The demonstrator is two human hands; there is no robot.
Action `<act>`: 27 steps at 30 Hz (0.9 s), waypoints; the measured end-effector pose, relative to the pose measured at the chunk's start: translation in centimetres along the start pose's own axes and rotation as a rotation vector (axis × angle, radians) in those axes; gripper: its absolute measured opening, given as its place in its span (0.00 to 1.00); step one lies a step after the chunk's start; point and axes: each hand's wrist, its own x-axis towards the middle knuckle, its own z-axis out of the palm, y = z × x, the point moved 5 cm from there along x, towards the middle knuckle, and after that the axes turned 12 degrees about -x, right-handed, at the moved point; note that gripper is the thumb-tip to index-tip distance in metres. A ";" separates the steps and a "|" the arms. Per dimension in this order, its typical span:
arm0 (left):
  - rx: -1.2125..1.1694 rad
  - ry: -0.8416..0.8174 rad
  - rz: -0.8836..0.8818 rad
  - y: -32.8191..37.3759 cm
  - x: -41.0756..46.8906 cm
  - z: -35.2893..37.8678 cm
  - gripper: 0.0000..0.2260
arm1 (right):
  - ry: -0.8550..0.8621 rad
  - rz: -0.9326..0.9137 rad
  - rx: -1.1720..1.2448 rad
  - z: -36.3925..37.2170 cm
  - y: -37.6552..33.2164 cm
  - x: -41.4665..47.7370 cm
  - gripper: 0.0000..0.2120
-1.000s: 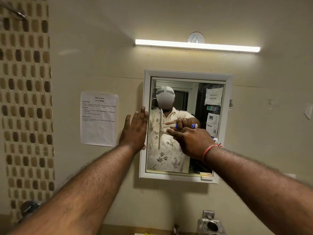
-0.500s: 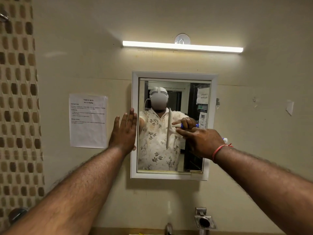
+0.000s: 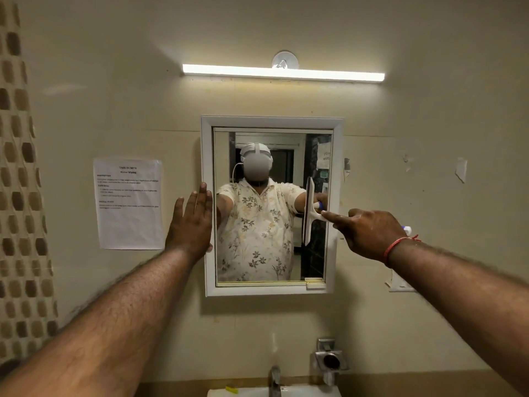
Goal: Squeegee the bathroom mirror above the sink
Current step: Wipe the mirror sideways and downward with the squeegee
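A white-framed mirror (image 3: 207, 156) hangs on the beige wall above the sink (image 3: 303, 392). My right hand (image 3: 367, 234) grips the handle of a white squeegee (image 3: 308, 213), index finger stretched along the handle. Its blade stands upright against the glass near the mirror's right edge. The blue handle end pokes out behind my wrist. My left hand (image 3: 190, 224) lies flat with straight fingers against the mirror's left frame and the wall beside it. The glass reflects a person in a floral shirt.
A tube light (image 3: 283, 73) glows above the mirror. A printed sheet (image 3: 128, 204) is taped to the wall on the left. A tap (image 3: 274, 379) and a metal holder (image 3: 330, 358) sit below. Brown mosaic tiles (image 3: 20, 196) line the far left.
My right hand has drawn the squeegee across the glass from the left-centre to the right edge. My left hand has stayed on the left frame. The view has shifted left.
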 end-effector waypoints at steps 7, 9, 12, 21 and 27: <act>-0.068 -0.056 -0.005 0.3 -0.7 0.3 0.71 | -0.040 0.023 -0.012 -0.1 0.9 -0.7 0.26; -0.068 -0.068 -0.005 0.2 -0.9 0.3 0.71 | -0.052 0.029 -0.017 0.2 1.2 -0.7 0.26; -0.062 -0.074 0.000 0.0 -1.1 0.2 0.71 | -0.069 0.045 -0.010 0.4 1.4 -0.9 0.25; -0.077 -0.109 0.003 0.0 -1.5 0.7 0.72 | -0.036 0.052 -0.012 -0.5 0.5 -1.0 0.26; -0.088 -0.083 0.005 0.3 -2.4 1.7 0.72 | 0.062 -0.042 0.088 -1.5 -4.0 -1.1 0.30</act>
